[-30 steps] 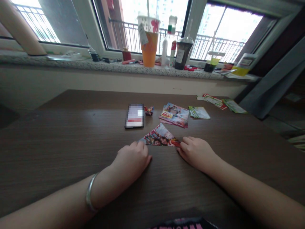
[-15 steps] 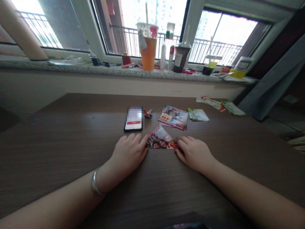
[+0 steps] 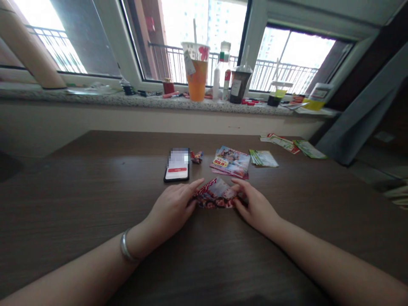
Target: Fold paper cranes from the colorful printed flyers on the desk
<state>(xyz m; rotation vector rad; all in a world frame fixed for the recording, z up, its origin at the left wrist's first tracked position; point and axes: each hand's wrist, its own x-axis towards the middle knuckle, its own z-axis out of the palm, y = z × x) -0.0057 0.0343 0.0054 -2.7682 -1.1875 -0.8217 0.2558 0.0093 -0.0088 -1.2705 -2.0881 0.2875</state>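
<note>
A folded, colourfully printed paper (image 3: 216,195) with a pointed top lies low over the table between my two hands. My left hand (image 3: 174,206) pinches its left corner between thumb and fingers, with the index finger stretched out above it. At the right corner, the thumb and bent fingers of my right hand (image 3: 259,206) grip the paper, covering that end. Just beyond the paper is a small stack of printed flyers (image 3: 232,161). A phone (image 3: 177,165) with a lit screen lies past my left hand, and a small crumpled wrapper (image 3: 196,157) is beside it.
Green-and-white cards (image 3: 264,158) and more paper strips (image 3: 283,143) lie at the table's (image 3: 95,191) far right. Behind it, the windowsill (image 3: 105,98) bears a cup of orange drink (image 3: 196,80), a dark drink cup (image 3: 238,85), bottles (image 3: 219,78) and small items.
My fingers have shifted on the paper: both index fingers now reach further up its sides. The paper's top looks lower and blunter. The view has tipped slightly upward.
</note>
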